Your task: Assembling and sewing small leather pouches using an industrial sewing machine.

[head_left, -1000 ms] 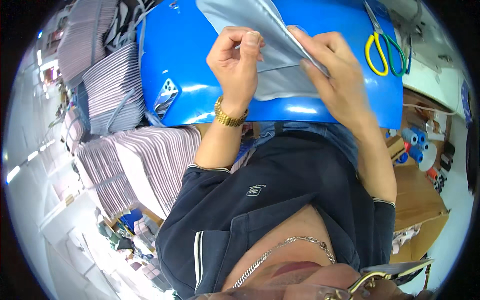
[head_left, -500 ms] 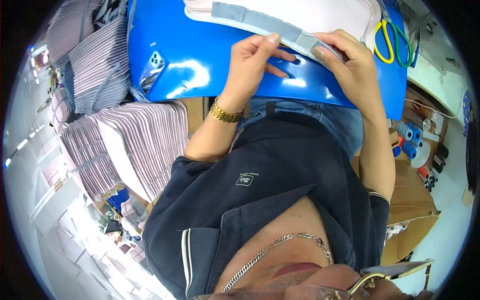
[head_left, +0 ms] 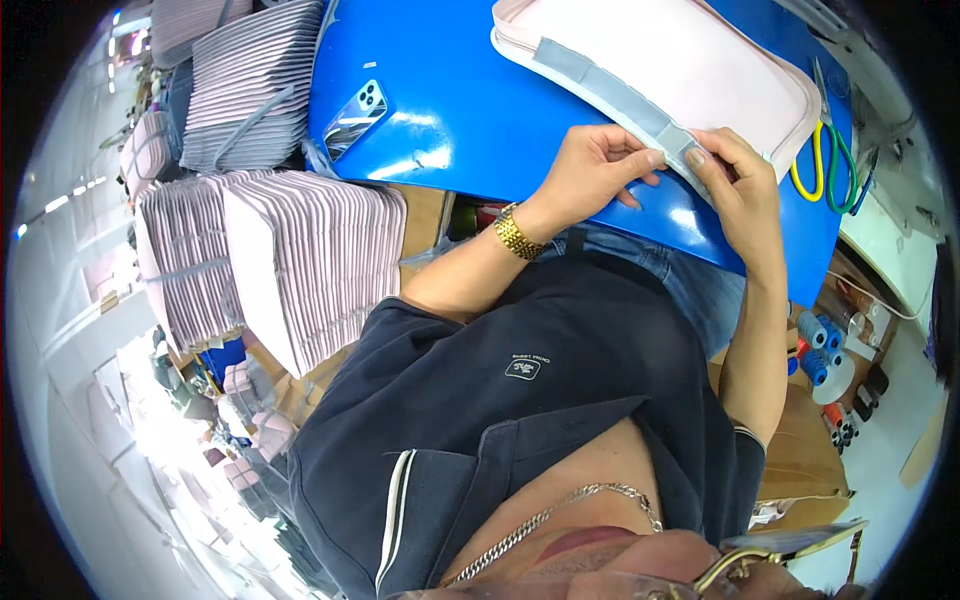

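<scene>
Pale pink material, smooth and faintly glossy, makes up the broad panel (head_left: 690,75) that lies slantwise at the far side of the blue tabletop (head_left: 450,95), its rounded corners edged by a raised rim. A grey strip (head_left: 605,88) runs along the near edge of the panel, down toward the person's fingers. The right hand (head_left: 738,190) grips the near corner of the panel at the strip's lower end, thumb laid on top and the other fingers bent round the edge. Just beside it, the left hand (head_left: 600,172) has its thumb tip against the same edge with the fingers loosely curled; whether they pinch the material or only rest there, I cannot tell from this angle. A gold watch (head_left: 518,234) circles the left wrist. Right of the panel lie scissors (head_left: 825,118) with one yellow and one green handle. Well apart on the left, a phone (head_left: 357,120) lies near the tabletop's edge, and beyond it stand tied stacks of pink and grey pieces (head_left: 315,265). Thread spools (head_left: 814,335), mostly blue, sit below the tabletop on the right.
</scene>
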### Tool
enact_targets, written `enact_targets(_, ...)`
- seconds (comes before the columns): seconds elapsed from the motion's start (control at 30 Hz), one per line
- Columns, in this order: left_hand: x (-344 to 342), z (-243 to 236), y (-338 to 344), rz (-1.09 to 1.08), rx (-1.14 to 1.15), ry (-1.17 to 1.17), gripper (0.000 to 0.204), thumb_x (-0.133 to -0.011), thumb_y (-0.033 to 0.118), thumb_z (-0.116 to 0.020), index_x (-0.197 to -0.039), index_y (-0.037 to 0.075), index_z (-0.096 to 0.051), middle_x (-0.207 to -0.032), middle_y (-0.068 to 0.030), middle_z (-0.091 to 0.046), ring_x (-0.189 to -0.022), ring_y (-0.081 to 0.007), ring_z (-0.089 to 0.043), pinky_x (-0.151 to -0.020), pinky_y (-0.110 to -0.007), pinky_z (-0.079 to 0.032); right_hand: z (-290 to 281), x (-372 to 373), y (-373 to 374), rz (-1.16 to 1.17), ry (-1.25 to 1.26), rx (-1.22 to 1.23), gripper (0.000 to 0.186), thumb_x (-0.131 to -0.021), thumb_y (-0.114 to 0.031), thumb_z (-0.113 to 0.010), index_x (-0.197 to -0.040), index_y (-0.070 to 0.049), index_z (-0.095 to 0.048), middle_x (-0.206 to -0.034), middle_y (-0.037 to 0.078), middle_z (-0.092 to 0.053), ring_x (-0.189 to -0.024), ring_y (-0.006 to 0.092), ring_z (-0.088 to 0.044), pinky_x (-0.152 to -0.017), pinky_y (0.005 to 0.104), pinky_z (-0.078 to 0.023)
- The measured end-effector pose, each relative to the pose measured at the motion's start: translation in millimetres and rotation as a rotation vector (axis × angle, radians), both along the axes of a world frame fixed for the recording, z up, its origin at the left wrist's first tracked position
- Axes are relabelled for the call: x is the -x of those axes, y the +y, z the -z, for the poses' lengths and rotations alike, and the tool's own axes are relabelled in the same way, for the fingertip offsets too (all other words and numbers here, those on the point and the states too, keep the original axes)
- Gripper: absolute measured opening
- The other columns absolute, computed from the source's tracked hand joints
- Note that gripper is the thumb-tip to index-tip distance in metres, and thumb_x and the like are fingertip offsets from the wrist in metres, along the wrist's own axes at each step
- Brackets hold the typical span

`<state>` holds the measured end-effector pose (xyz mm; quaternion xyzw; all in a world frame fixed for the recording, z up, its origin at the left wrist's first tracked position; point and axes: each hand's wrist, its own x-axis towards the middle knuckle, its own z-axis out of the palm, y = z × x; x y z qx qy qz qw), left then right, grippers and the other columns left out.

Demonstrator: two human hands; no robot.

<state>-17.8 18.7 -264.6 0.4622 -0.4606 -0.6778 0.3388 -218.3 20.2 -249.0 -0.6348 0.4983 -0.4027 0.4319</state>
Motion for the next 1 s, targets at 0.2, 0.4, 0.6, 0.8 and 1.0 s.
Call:
enact_targets(0.2,-18.9,-19.5,8.9,0.482,0.024,-0.384,0.019,-0.091,0.019,-0.068,-0.1,0.003,-0.072,-0.091,-0.0072,-0.072,-0.069,-0.0091,-0.062,-0.055,-0.023,-0.052,-2.1,9.2,4.5,-0.183,0.325,0.128,0.017,-0.083,-0.006,-0.065,-0.099,0.001,-0.069,-0.083,0.012,-0.062,-0.077,0.0257,-0.06,-0.071,0.0342,-0.048)
enact_targets(0.4,-48.5,-17.1,10.0,0.159,0.497,-0.519,0.016,-0.089,0.014,-0.068,-0.101,0.005,-0.073,-0.089,-0.0073,-0.073,-0.073,-0.0122,-0.064,-0.064,-0.025,-0.05,-23.3,38.7,12.1,0.036,0.275,0.143,0.023,-0.084,-0.011,-0.069,-0.105,-0.003,-0.069,-0.098,0.011,-0.068,-0.086,0.0244,-0.064,-0.076,0.0322,-0.05)
enact_targets(0.6,-38.8,-21.7,-22.8,0.164,0.844,-0.532,0.021,-0.084,0.014,-0.073,-0.103,0.005,-0.071,-0.099,-0.0081,-0.07,-0.089,-0.0193,-0.063,-0.076,-0.03,-0.049,-56.0,81.8,18.2,0.267,0.269,0.097,0.019,-0.088,-0.011,-0.067,-0.105,-0.001,-0.067,-0.088,0.008,-0.068,-0.079,0.0163,-0.063,-0.073,0.0291,-0.05)
enact_targets(0.8,-19.7,-16.7,-19.8,0.396,0.989,-0.72,0.034,-0.077,0.011,-0.073,-0.11,0.006,-0.066,-0.095,-0.0105,-0.062,-0.091,-0.0286,-0.056,-0.082,-0.037,-0.046,-30.3,73.0,32.4,0.098,0.435,0.259,0.023,-0.083,-0.014,-0.071,-0.104,-0.004,-0.068,-0.089,0.012,-0.068,-0.079,0.0254,-0.067,-0.072,0.0344,-0.053)
enact_targets(1.0,-14.3,-0.7,3.3,0.346,1.098,-0.818,0.019,-0.075,0.0,-0.063,-0.092,0.008,-0.064,-0.092,-0.007,-0.06,-0.088,-0.0268,-0.056,-0.076,-0.039,-0.045,-14.7,29.8,43.7,-0.032,0.741,0.328,0.016,-0.078,-0.01,-0.064,-0.094,-0.005,-0.065,-0.087,0.012,-0.063,-0.089,0.0306,-0.061,-0.08,0.0403,-0.049)
